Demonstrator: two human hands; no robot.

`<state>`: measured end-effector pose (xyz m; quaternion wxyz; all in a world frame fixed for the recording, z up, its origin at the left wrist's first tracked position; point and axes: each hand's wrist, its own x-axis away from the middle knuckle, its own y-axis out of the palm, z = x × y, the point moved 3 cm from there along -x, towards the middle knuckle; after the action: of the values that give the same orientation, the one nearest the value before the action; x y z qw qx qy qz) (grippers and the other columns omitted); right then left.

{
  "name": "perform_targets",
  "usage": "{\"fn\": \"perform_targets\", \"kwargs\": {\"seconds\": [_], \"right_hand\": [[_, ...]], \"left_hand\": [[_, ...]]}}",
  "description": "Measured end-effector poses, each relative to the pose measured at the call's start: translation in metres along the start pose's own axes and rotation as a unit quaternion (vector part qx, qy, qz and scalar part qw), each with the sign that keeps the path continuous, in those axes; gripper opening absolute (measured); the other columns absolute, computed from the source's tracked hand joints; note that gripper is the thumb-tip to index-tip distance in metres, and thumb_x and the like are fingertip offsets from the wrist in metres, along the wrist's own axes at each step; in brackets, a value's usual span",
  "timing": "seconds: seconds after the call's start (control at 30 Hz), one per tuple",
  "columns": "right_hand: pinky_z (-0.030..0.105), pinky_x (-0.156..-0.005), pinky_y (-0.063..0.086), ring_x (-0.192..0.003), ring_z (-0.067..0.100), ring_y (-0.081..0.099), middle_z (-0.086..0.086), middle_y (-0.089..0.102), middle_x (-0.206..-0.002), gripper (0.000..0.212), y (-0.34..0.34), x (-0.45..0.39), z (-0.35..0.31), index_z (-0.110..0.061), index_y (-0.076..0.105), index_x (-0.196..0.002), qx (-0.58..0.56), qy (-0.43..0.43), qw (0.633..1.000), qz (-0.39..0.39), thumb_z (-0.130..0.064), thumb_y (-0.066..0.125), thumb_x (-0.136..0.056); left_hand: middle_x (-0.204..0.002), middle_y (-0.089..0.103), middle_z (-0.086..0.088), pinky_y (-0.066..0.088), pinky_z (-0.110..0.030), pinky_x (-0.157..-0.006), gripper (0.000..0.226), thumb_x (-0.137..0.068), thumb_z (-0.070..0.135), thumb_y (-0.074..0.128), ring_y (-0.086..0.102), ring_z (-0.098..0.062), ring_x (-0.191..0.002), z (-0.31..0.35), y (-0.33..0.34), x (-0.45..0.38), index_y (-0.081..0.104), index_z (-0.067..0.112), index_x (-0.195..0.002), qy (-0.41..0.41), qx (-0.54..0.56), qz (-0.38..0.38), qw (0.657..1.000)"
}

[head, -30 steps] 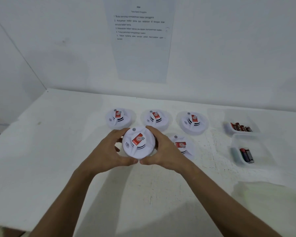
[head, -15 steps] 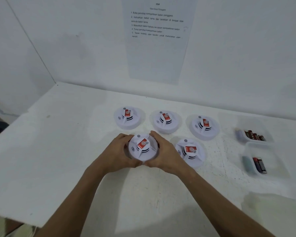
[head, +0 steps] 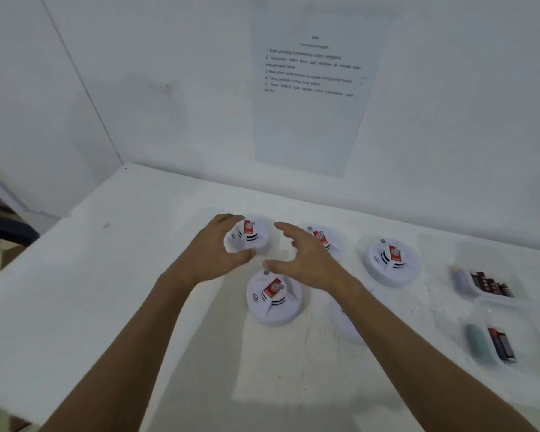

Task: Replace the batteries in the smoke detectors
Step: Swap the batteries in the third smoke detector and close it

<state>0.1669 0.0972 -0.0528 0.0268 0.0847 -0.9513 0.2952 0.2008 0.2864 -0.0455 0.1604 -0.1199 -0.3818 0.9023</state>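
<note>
Several white round smoke detectors with red labels lie on the white table (head: 106,291). My left hand (head: 212,257) curls round the left side of the back-left detector (head: 251,236), fingers over its far rim and thumb at its near rim. My right hand (head: 303,260) hovers just right of that detector with fingers spread and holds nothing. It partly covers the back-middle detector (head: 326,236). The back-right detector (head: 390,260) and the front-left detector (head: 273,299) lie untouched. My right forearm hides most of the front-right detector (head: 343,322).
Two clear trays stand at the right: the far tray (head: 480,257) with several batteries, the near tray (head: 462,322) with a few batteries. An instruction sheet (head: 312,120) hangs on the back wall. The table's left edge runs diagonally past my left arm.
Both hands let go of the front-left detector, which now lies on the table, and moved back to the back-left detector. The camera tilted up and shifted left.
</note>
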Motion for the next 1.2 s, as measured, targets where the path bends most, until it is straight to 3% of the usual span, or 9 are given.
{"fn": "perform_targets", "kwargs": {"seconds": [0.1, 0.2, 0.33, 0.53, 0.6, 0.73, 0.83, 1.03, 1.2], "right_hand": [[0.022, -0.1, 0.036, -0.135, 0.021, 0.045, 0.006, 0.047, -0.147, 0.077, 0.003, -0.031, -0.013, -0.01, 0.04, -0.145, 0.053, 0.004, 0.998, -0.031, -0.018, 0.081, -0.08], [0.03, -0.111, 0.031, -0.141, 0.025, 0.036, 0.009, 0.039, -0.153, 0.093, 0.015, -0.053, -0.014, -0.006, 0.03, -0.149, 0.087, 0.016, 0.994, -0.067, -0.017, 0.085, -0.075], [0.03, -0.107, 0.033, -0.137, 0.028, 0.039, 0.015, 0.041, -0.15, 0.09, 0.021, -0.068, -0.013, 0.001, 0.033, -0.145, 0.11, 0.015, 0.99, -0.088, -0.013, 0.086, -0.072], [0.034, -0.113, 0.031, -0.142, 0.026, 0.032, 0.011, 0.035, -0.153, 0.113, 0.014, -0.062, -0.015, -0.013, 0.019, -0.155, 0.112, -0.033, 0.99, -0.076, -0.017, 0.09, -0.066], [0.035, -0.106, 0.038, -0.134, 0.025, 0.037, 0.01, 0.039, -0.143, 0.116, 0.0, -0.049, -0.013, -0.021, 0.019, -0.154, 0.111, -0.06, 0.99, -0.064, -0.019, 0.09, -0.063], [0.038, -0.101, 0.044, -0.118, 0.021, 0.041, 0.002, 0.042, -0.126, 0.106, -0.042, -0.005, -0.007, -0.03, 0.027, -0.148, 0.095, -0.098, 0.99, -0.033, -0.023, 0.089, -0.062], [0.02, -0.083, 0.047, -0.106, 0.011, 0.051, -0.008, 0.049, -0.116, 0.097, -0.086, 0.043, 0.002, -0.032, 0.031, -0.138, 0.037, -0.086, 0.996, 0.014, -0.02, 0.09, -0.062], [0.03, -0.08, 0.058, -0.107, 0.016, 0.062, -0.006, 0.057, -0.118, 0.093, -0.158, 0.14, 0.033, -0.032, 0.033, -0.131, -0.132, -0.088, 0.987, 0.031, 0.004, 0.082, -0.061], [0.036, -0.084, 0.055, -0.123, 0.022, 0.056, 0.004, 0.053, -0.135, 0.092, -0.195, 0.204, 0.058, -0.015, 0.035, -0.138, -0.218, -0.105, 0.969, 0.052, 0.017, 0.074, -0.062]], "left_hand": [[-0.131, 0.049, 0.001, 0.03, -0.027, -0.105, 0.069, -0.064, 0.041, 0.075, 0.047, -0.02, -0.121, -0.024, 0.0, -0.022, 0.051, 0.024, -0.127, -0.063, -0.052, -0.069, 0.994], [-0.103, 0.059, 0.007, 0.05, -0.037, -0.09, 0.056, -0.045, 0.042, 0.08, 0.056, -0.013, -0.095, -0.045, 0.005, -0.029, 0.058, 0.033, -0.095, -0.069, -0.08, -0.088, 0.991], [-0.095, 0.059, 0.01, 0.054, -0.04, -0.082, 0.059, -0.043, 0.049, 0.08, 0.058, -0.01, -0.089, -0.064, 0.01, -0.037, 0.062, 0.03, -0.096, -0.086, -0.055, -0.068, 0.992], [-0.103, 0.062, 0.008, 0.043, -0.011, -0.075, 0.051, -0.065, 0.013, 0.086, 0.057, -0.003, -0.091, -0.03, 0.0, -0.02, 0.06, 0.015, -0.109, -0.09, 0.025, -0.043, 0.995], [-0.118, 0.058, 0.012, 0.041, -0.008, -0.076, 0.068, -0.067, 0.017, 0.085, 0.057, -0.009, -0.105, -0.01, -0.002, -0.013, 0.053, 0.023, -0.127, -0.068, 0.033, -0.032, 0.997], [-0.125, 0.056, 0.017, 0.048, -0.013, -0.075, 0.081, -0.069, 0.017, 0.085, 0.06, 0.0, -0.103, 0.055, 0.003, -0.001, 0.044, 0.026, -0.138, -0.007, 0.079, -0.023, 0.997], [-0.122, 0.062, 0.015, 0.054, -0.02, -0.079, 0.071, -0.076, 0.01, 0.079, 0.064, -0.004, -0.1, 0.108, 0.018, 0.009, 0.047, 0.028, -0.137, 0.026, 0.158, -0.025, 0.987], [-0.122, 0.064, 0.009, 0.053, -0.034, -0.093, 0.061, -0.081, 0.007, 0.073, 0.063, -0.01, -0.107, 0.188, 0.067, 0.018, 0.053, 0.037, -0.13, 0.056, 0.21, -0.115, 0.969], [-0.109, 0.073, -0.002, 0.056, -0.023, -0.066, 0.067, -0.079, -0.008, 0.073, 0.072, -0.017, -0.088, 0.25, 0.107, 0.028, 0.052, 0.024, -0.134, 0.084, 0.272, -0.198, 0.938]]}}
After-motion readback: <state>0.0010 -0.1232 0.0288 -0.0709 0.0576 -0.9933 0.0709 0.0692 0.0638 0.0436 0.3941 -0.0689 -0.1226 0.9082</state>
